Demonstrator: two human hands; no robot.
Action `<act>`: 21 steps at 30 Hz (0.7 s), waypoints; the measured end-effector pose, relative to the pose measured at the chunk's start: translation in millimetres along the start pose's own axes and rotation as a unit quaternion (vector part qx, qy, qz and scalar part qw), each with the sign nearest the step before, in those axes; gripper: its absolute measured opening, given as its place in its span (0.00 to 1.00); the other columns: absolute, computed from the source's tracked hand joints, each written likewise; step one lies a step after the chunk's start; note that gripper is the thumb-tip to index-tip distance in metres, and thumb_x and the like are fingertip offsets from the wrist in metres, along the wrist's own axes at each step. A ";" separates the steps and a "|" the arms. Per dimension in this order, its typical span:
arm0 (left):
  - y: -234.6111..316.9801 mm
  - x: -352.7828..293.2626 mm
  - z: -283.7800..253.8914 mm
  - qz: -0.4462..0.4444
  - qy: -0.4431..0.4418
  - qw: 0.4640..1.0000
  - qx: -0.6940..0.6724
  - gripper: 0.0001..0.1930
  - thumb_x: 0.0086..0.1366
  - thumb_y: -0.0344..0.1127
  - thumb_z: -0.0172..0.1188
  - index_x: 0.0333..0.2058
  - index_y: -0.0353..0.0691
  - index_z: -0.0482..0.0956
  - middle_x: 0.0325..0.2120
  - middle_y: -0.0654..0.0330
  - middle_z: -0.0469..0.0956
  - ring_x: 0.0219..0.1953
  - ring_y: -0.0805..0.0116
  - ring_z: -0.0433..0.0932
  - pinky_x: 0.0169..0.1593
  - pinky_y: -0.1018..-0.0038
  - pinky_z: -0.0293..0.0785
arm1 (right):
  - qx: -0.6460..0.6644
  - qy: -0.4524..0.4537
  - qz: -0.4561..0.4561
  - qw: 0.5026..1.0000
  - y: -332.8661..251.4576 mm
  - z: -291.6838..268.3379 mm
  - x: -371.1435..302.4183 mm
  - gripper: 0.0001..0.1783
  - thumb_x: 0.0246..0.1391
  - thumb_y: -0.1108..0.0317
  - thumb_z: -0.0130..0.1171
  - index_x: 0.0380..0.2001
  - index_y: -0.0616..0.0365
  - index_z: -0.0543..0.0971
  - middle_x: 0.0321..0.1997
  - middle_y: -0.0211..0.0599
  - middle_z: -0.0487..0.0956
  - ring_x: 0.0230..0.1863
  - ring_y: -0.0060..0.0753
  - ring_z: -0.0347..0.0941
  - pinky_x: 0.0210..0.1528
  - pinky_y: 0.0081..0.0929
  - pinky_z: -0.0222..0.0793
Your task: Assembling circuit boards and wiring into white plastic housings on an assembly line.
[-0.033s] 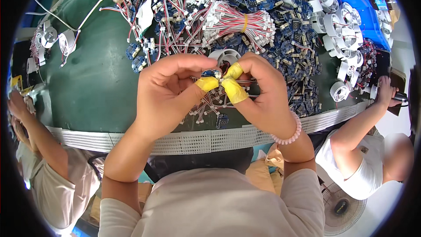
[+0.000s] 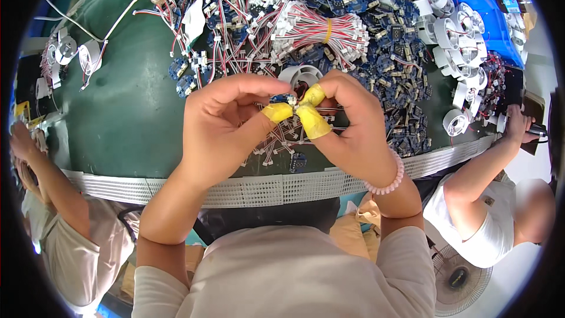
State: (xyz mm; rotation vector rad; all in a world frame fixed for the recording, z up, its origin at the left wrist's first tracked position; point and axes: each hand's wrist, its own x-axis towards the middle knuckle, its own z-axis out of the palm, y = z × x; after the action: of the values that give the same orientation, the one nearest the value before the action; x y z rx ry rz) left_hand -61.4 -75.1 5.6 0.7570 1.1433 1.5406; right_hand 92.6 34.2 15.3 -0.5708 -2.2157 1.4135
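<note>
Fingers (image 2: pixel 314 122) taped yellow, my left hand (image 2: pixel 215 123) pinches a blue board (image 2: pixel 282 99) over the table (image 2: pixel 129 123); beside it, my right hand (image 2: pixel 362 126) bunches narrowly, gripping what, I cannot tell from here.

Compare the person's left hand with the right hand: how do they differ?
The left hand shows yellow wrapping on its thumb only; the right hand has it on thumb and index finger. The left hand's wrist is bare; the right hand's wears a pink coiled band. Both reach over the green table, fingertips close together at a blue circuit board.
</note>
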 end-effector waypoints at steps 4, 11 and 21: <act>0.1 -2.2 3.8 0.009 0.028 0.999 0.038 0.15 0.54 0.13 0.53 0.41 0.29 0.76 0.36 0.57 0.77 0.36 0.76 0.76 0.32 0.85 0.73 | -0.022 0.026 -0.011 0.999 -0.5 4.6 -2.1 0.13 0.37 0.76 0.62 0.29 0.61 0.71 0.29 0.39 0.71 0.28 0.36 0.72 0.30 0.25 0.70; 4.0 -3.0 2.1 -0.038 0.029 0.999 0.001 0.14 0.53 0.13 0.54 0.40 0.30 0.76 0.36 0.58 0.77 0.36 0.77 0.76 0.33 0.85 0.72 | -0.018 0.023 -0.006 1.000 -0.2 6.4 -4.4 0.14 0.39 0.76 0.63 0.31 0.62 0.70 0.29 0.39 0.71 0.28 0.34 0.72 0.31 0.24 0.71; 0.4 -2.1 1.8 0.014 0.029 0.999 0.024 0.13 0.52 0.14 0.55 0.38 0.32 0.78 0.36 0.58 0.77 0.34 0.78 0.76 0.33 0.85 0.72 | -0.029 0.037 -0.023 0.999 -1.6 8.5 -3.3 0.14 0.38 0.78 0.63 0.30 0.62 0.70 0.29 0.38 0.72 0.27 0.33 0.73 0.30 0.23 0.71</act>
State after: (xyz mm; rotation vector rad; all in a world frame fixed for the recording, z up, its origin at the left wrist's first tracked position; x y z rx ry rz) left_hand -59.4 -76.6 6.8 0.7685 1.2207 1.5715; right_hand 90.3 25.5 13.1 -0.5791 -2.2042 1.2886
